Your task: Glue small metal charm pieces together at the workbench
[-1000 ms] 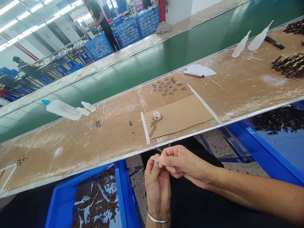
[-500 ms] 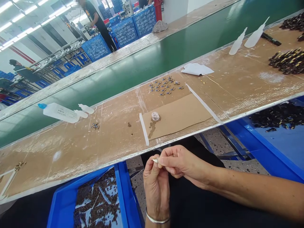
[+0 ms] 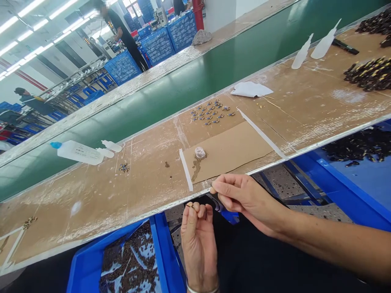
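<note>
Thumb and forefinger of the left hand (image 3: 200, 244) are pinching a small brownish piece (image 3: 190, 205) near the counter (image 3: 146, 179). At 1 o'clock, apart from the left, the right hand (image 3: 244, 193) is pressing its fingertips together, perhaps on something too small to make out. A clear cup (image 3: 200, 153) is standing at 12 o'clock from the left hand, metallic parts (image 3: 209, 113) lying beyond; a blue tray (image 3: 165, 240) is sitting at 9 o'clock.
</note>
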`<state>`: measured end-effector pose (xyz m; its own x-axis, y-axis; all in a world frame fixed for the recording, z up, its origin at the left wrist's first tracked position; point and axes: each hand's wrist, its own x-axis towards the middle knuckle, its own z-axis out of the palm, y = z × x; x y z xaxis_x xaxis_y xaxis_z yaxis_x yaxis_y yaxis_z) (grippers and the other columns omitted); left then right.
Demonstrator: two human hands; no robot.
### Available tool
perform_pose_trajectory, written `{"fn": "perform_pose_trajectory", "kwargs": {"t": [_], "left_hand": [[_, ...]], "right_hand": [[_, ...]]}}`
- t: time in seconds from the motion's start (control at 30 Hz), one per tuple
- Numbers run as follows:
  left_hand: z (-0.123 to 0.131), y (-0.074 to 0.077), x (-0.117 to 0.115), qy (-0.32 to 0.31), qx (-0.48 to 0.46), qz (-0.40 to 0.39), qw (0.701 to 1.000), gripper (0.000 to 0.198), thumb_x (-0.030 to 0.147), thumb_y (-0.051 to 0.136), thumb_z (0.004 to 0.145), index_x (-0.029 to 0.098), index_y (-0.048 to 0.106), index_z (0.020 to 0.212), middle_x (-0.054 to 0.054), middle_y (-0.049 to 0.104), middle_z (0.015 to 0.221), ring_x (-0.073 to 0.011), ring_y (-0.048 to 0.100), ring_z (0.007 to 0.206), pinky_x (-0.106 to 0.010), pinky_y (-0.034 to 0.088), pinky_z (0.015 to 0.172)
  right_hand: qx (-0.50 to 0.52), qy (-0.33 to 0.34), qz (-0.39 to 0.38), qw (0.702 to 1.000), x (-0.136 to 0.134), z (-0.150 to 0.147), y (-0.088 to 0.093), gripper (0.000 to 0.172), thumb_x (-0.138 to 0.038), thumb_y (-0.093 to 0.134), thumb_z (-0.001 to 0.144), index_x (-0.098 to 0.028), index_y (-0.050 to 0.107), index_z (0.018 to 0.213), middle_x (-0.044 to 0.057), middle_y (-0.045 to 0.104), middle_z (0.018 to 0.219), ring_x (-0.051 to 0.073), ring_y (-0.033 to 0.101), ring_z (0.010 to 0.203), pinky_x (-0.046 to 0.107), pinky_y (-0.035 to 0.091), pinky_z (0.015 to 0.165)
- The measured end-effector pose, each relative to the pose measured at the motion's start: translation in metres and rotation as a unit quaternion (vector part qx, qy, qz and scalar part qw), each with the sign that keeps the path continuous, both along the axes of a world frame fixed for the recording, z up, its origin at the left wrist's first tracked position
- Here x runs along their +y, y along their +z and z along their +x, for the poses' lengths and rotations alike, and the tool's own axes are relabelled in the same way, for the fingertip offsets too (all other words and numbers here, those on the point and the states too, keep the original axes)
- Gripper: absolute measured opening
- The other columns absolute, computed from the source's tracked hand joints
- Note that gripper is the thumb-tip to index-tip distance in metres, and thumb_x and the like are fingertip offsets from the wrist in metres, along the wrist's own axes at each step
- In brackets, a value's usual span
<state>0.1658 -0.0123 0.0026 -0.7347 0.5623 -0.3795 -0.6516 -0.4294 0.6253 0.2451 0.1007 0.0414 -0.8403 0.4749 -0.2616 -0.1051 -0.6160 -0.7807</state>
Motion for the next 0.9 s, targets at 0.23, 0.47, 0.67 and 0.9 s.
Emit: {"fn": "perform_pose_trajectory", "kwargs": {"t": [0.23,0.47,0.67,0.9], "left_hand": [[0.002,0.0,0.001,0.006,-0.006,-0.027,1.0,0.02,0.023,0.078,0.063,0.016,0.064,0.076,0.003,0.054,0.077,-0.0063,0.052,0.072,-0.028,0.049,0.079],[0.005,-0.009,-0.002,0.011,0.003,-0.053,0.999,0.023,0.023,0.08,0.06,0.017,0.065,0.076,0.001,0.059,0.077,-0.0089,0.056,0.076,-0.024,0.051,0.074],[0.007,-0.006,-0.001,0.005,0.001,-0.072,0.997,0.026,0.026,0.083,0.054,0.019,0.065,0.073,0.002,0.061,0.073,-0.0082,0.057,0.07,-0.023,0.051,0.07],[0.006,-0.012,-0.004,0.005,0.002,-0.084,0.996,0.028,0.025,0.083,0.053,0.02,0.066,0.074,0.003,0.063,0.078,-0.0095,0.059,0.076,-0.023,0.05,0.074]], "right_hand": [[-0.018,0.111,-0.015,0.994,0.004,-0.005,-0.006,0.029,-0.038,0.061,0.077,-0.01,0.056,0.07,-0.007,0.043,0.046,0.001,0.028,0.04,0.019,0.018,0.044],[-0.016,0.179,-0.041,0.983,0.0,-0.008,-0.008,0.025,-0.033,0.063,0.074,-0.01,0.056,0.066,-0.008,0.037,0.041,0.001,0.023,0.04,0.02,0.014,0.043],[-0.027,0.189,-0.029,0.981,-0.001,-0.007,-0.009,0.028,-0.036,0.065,0.072,-0.011,0.054,0.062,-0.008,0.037,0.042,0.001,0.024,0.041,0.02,0.014,0.044],[-0.049,0.199,-0.005,0.979,0.001,-0.007,-0.007,0.02,-0.028,0.063,0.072,-0.011,0.057,0.063,-0.007,0.039,0.044,0.002,0.026,0.043,0.02,0.015,0.044]]}}
